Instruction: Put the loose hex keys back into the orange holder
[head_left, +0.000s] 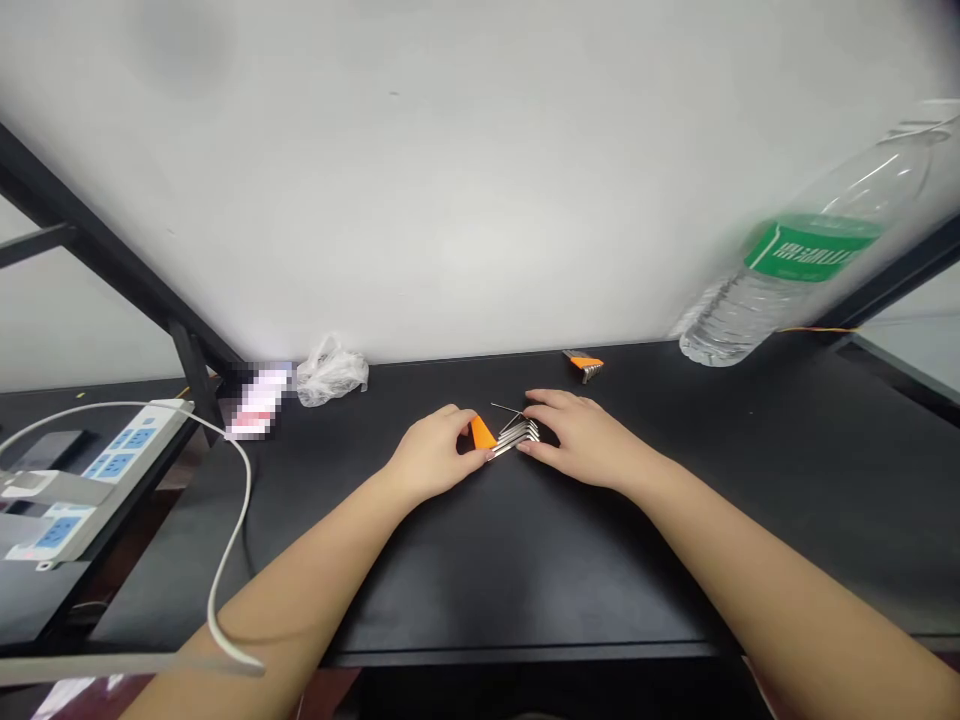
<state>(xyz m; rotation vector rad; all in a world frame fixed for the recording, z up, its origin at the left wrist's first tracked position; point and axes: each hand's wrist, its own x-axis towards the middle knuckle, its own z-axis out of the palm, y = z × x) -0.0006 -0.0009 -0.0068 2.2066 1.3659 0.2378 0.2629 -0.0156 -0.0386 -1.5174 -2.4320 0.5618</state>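
An orange holder (482,433) lies at the middle of the black table, with several silver L-shaped keys (517,434) reaching out to its right. My left hand (435,450) grips the holder between thumb and fingers. At the bent ends of the keys is my right hand (577,438), its thumb and fingertips touching them from the right. One thin key (506,407) sticks out at a different angle behind the others, close to my right fingertips. Farther back lies a second orange holder (587,364) with short silver keys, touched by neither hand.
A large clear bottle (814,245) with a green label stands at the back right. A crumpled plastic bag (332,372) and a blurred-out phone-like object (259,402) lie back left. A power strip (112,470) and a white cable (246,500) are at the left.
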